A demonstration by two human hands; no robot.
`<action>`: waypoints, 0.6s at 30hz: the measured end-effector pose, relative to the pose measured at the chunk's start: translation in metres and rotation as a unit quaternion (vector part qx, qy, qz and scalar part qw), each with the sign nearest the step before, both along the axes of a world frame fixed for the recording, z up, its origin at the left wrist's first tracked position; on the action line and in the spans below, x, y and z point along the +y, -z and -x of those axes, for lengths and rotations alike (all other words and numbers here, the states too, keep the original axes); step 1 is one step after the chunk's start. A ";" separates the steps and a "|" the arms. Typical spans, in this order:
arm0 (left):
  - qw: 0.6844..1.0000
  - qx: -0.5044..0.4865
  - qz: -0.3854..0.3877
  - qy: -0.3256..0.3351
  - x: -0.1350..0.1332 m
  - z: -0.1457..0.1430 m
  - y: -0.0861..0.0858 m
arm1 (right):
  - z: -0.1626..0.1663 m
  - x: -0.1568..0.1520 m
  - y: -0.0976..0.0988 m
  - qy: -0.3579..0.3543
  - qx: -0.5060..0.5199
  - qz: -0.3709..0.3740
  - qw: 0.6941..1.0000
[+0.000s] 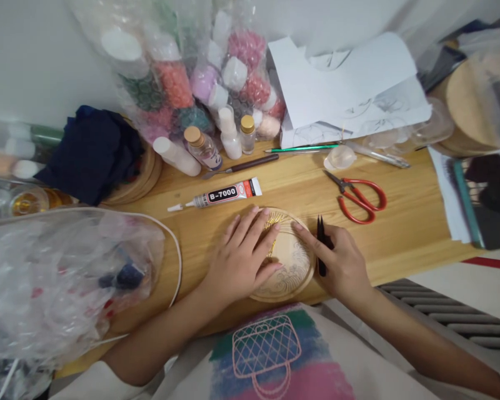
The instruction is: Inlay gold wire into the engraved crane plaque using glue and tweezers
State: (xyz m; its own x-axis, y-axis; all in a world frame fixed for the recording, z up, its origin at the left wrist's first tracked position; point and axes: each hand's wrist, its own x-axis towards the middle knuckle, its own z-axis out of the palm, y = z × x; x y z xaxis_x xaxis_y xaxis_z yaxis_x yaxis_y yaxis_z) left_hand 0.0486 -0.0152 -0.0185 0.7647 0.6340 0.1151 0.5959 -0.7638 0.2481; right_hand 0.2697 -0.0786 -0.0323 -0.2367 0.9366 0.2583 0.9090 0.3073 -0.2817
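Flat on a round wooden disc [294,253] lies my left hand [235,264], its fingers spread over the disc's left side. Fine wave-like lines are drawn on the disc, and gold wire [273,220] runs along its upper part, partly hidden under my fingers. My right hand [346,269] is closed around black tweezers [321,244] at the disc's right edge, with their tips pointing away from me. Its index finger stretches out and touches the disc's upper right rim. Just beyond the disc is a tube of B-7000 glue [225,194].
Red-handled scissors [363,200] lie to the right. Behind are a dark-handled tool [254,163], a green pencil [304,149], small bottles [247,135] and bagged jars [173,83]. Dark blue cloth [89,153] and a plastic bag [66,278] are left; a phone [491,194] is right.
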 end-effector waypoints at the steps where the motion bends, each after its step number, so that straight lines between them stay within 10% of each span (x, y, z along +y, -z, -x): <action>1: 1.000 0.001 0.002 -0.001 0.000 0.000 0.000 | 0.000 0.000 0.001 0.003 0.003 0.001 1.000; 18: 1.000 0.005 0.003 -0.004 -0.001 0.000 0.000 | -0.002 0.001 0.003 0.002 -0.006 0.028 1.000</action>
